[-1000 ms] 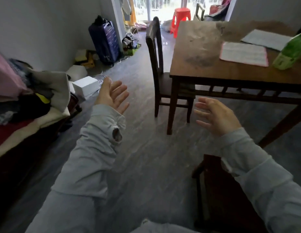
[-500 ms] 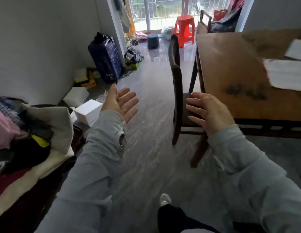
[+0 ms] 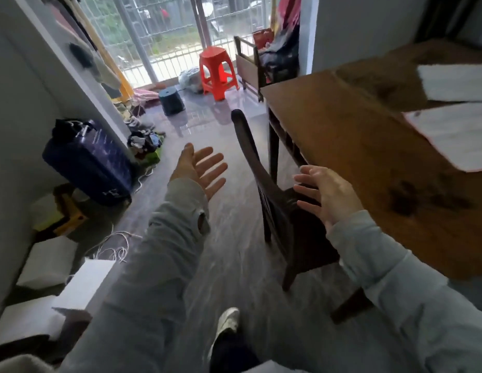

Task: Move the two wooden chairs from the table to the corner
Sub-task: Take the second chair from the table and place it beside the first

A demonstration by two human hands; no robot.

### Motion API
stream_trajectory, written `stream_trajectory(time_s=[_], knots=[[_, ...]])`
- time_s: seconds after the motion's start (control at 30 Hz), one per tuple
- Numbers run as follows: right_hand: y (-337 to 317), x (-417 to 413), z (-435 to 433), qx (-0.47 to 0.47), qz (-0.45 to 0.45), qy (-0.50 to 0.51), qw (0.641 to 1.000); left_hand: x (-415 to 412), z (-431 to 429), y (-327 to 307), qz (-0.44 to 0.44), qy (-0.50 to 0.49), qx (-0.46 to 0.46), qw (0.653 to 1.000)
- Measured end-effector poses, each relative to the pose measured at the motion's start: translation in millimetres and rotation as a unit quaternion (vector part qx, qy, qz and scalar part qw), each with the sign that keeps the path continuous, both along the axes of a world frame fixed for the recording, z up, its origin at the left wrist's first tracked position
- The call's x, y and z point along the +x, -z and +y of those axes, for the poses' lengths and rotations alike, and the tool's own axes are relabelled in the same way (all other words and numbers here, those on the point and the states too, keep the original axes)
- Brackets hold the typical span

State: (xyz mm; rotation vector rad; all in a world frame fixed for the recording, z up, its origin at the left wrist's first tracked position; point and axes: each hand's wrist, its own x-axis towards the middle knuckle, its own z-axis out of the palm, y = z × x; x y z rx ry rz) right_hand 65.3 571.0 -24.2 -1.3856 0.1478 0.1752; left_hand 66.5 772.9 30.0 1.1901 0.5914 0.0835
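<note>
Dark wood forms the chair (image 3: 277, 200), which stands on the grey floor (image 3: 234, 265) with its seat pushed partly under the tabletop (image 3: 350, 146) and its curved backrest facing the person. It stands at the long edge of the table; only this one chair is identifiable in view, and a second may be out of frame.

The right hand (image 3: 328, 192) is open, fingers spread, poised over the backrest and seat area without gripping. The blur makes it hard to tell whether the fingertips touch the wood. The left hand (image 3: 200, 170) is also open, palm turned up, and hangs well apart from the chair on its left side. Neither hand holds anything.

The step in hand is judged to be the grasp of the first chair. Recommended procedure:

1. Close one hand on the top rail of the backrest and the other on the seat edge or the far side of the rail.
2. Draw the chair straight back until the seat clears the table apron and leg.
3. Lift rather than drag, keeping the legs level.

Obstacles lie to the left: a blue suitcase (image 3: 91, 162) against the wall, white boxes (image 3: 48, 259) and a loose cord (image 3: 113, 246) on the floor. An orange stool (image 3: 217, 71) stands farther off by the window. Keep the chair legs clear of the cord.
</note>
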Motion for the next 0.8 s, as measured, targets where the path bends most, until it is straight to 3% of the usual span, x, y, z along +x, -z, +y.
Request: stream_trajectory(time_s=[0.13, 0.27, 0.33, 0.4, 0.47, 0.57, 0.63, 0.73, 0.8], knots=[[20, 57, 58, 0.01, 0.022, 0.106, 0.994, 107, 39, 12, 0.002, 0.11, 0.007, 0.994], [30, 96, 98, 0.007, 0.055, 0.22, 0.974, 193, 67, 17, 0.022, 0.257, 0.025, 0.966], [32, 103, 114, -0.073, 0.049, 0.242, 0.966, 221, 75, 26, 0.003, 0.32, 0.127, 0.939], [35, 107, 128, -0.172, 0.043, 0.244, 0.953, 240, 82, 42, -0.073, 0.403, 0.253, 0.877], [40, 112, 140, -0.262, 0.058, 0.235, 0.934, 256, 88, 63, -0.135, 0.504, 0.392, 0.757], [52, 120, 149, -0.445, 0.097, 0.186, 0.87, 285, 86, 86, -0.218, 0.578, 0.624, 0.479], [63, 125, 149, -0.557, 0.15, 0.114, 0.809, 300, 78, 97, -0.251, 0.602, 0.684, 0.328], [77, 126, 144, -0.608, 0.224, 0.023, 0.761, 311, 60, 115, -0.279, 0.633, 0.707, 0.149], [82, 130, 142, -0.619, 0.246, -0.014, 0.745, 316, 50, 125, -0.292, 0.642, 0.703, 0.089]])
